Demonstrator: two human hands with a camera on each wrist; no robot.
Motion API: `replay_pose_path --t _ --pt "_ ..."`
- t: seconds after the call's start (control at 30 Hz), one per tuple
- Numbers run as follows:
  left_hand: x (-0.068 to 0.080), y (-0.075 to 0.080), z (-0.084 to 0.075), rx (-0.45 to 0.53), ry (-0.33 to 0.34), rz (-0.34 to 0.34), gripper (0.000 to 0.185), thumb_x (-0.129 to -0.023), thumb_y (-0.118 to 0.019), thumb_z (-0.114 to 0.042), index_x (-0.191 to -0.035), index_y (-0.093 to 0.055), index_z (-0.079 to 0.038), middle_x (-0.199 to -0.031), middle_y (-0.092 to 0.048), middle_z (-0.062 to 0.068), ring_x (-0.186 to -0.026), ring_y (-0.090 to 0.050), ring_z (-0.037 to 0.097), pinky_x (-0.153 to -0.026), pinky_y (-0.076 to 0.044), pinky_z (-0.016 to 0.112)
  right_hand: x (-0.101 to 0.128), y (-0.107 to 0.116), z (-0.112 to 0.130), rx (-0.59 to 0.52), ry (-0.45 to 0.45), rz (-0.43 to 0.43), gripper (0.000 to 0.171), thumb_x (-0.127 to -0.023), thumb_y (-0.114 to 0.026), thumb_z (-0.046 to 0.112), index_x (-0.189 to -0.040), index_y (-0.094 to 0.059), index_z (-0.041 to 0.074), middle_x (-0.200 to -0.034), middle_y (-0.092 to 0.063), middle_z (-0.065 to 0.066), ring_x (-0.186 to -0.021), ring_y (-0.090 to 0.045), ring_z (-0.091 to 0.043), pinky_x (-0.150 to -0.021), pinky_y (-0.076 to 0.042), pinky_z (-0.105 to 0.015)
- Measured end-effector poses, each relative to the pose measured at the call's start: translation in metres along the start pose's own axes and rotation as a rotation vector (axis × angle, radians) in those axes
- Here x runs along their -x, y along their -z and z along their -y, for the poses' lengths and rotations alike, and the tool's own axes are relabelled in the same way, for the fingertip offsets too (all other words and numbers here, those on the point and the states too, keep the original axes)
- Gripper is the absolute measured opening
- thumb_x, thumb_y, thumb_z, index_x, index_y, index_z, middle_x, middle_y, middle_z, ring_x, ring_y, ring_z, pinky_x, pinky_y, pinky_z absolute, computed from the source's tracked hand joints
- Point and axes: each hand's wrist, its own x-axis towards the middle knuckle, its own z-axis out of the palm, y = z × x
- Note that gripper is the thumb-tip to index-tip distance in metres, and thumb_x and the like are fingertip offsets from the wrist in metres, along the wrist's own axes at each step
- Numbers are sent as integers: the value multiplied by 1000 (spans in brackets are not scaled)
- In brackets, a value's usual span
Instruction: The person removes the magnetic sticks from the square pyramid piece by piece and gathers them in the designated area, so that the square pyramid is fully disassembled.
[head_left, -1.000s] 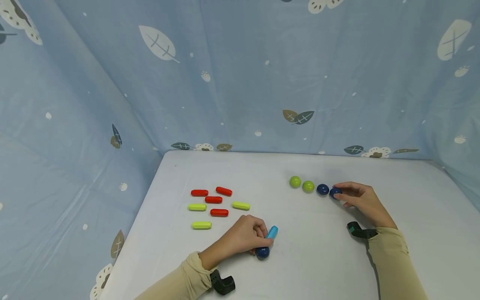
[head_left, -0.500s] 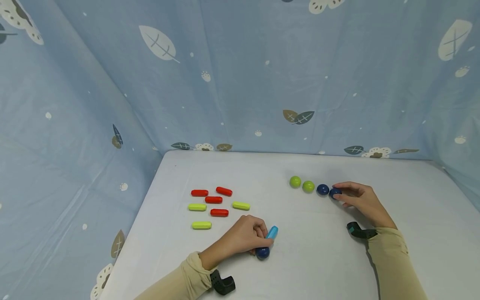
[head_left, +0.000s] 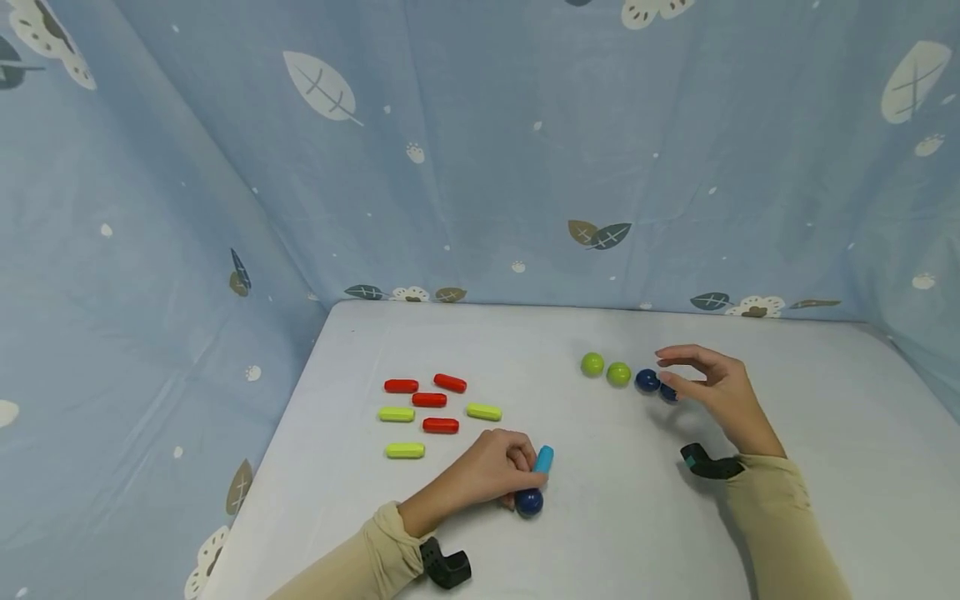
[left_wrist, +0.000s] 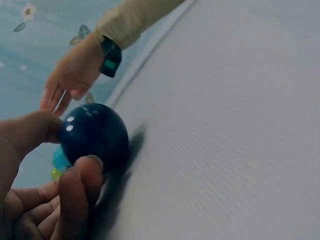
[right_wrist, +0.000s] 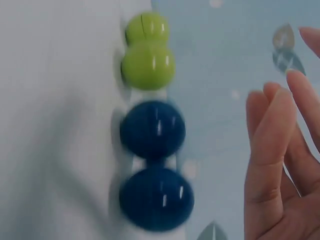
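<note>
My left hand (head_left: pixel 487 471) pinches a dark blue ball (left_wrist: pixel 95 137) between thumb and fingers, low over the white table. A light blue stick (head_left: pixel 543 460) shows just beyond that thumb; whether the hand touches it I cannot tell. My right hand (head_left: pixel 712 392) hovers over the right end of a row of balls, thumb and fingers parted and holding nothing. That row has two green balls (head_left: pixel 592 364) and two dark blue balls (right_wrist: pixel 156 199), all on the table. In the head view the right thumb partly covers the end ball.
Left of centre lie red sticks (head_left: pixel 430 400) and yellow-green sticks (head_left: pixel 405 451), several in all, on the white table (head_left: pixel 600 533). A blue patterned curtain (head_left: pixel 480 167) rises behind the table and along its left and right sides. Each wrist wears a black band (head_left: pixel 708 463).
My right hand has let go of the end dark blue ball and lifted, its fingers spreading. The left hand keeps its place; the ball and light blue stick there have shifted very slightly.
</note>
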Motion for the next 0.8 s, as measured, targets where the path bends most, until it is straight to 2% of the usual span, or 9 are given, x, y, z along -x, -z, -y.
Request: replay_pose_path --t 0.1,0.23,0.33,0.47,0.53,0.67,0.8 --pt "-1 1 2 46 2 11 14 -91 -77 -18 -96 -66 -11 -71 -71 -6 -46 -61 7 -48 -50 18 -1 -12 7 -9 17 89 37 -96 -75 17 -129 -68 3 -122 -72 6 -107 -66 -5 -73 -59 -29" --pt "-3 3 4 149 23 24 21 -93 -74 -16 -107 -60 -10 -79 -73 -2 -51 -66 9 -52 -53 20 -3 -33 10 -35 57 234 33 -94 -77 13 -124 -70 3 -120 -73 -8 -105 -66 -5 -72 -57 -27" --pt "-3 5 4 252 41 22 21 -94 -73 -14 -106 -58 -10 -87 -74 2 -58 -70 12 -55 -56 22 -5 -52 13 -25 113 364 30 -91 -80 12 -119 -72 4 -115 -72 -16 -102 -67 -7 -66 -57 -28" --pt "-4 7 4 358 55 4 21 -93 -74 -12 -103 -57 -7 -91 -77 7 -68 -75 14 -60 -59 24 -4 -76 19 5 156 510 29 -86 -85 18 -112 -75 10 -106 -75 -10 -95 -69 -13 -63 -57 -27" --pt "-4 8 4 383 54 0 22 -93 -75 -12 -102 -57 -6 -92 -78 9 -74 -76 15 -63 -61 25 -2 -84 22 6 148 565 28 -85 -86 22 -111 -76 13 -104 -76 -5 -94 -68 -14 -64 -56 -27" --pt "-4 7 6 367 19 -2 22 -92 -77 -12 -101 -60 -3 -93 -78 10 -76 -76 14 -66 -61 25 2 -96 26 -14 147 662 27 -85 -86 26 -109 -76 17 -101 -75 0 -93 -68 -15 -69 -57 -27" --pt "-3 5 7 224 -48 -34 20 -89 -81 -13 -99 -66 -6 -89 -78 6 -71 -70 7 -69 -56 22 4 -105 27 0 166 711 25 -84 -87 28 -105 -76 22 -96 -74 6 -89 -67 -16 -72 -56 -27"
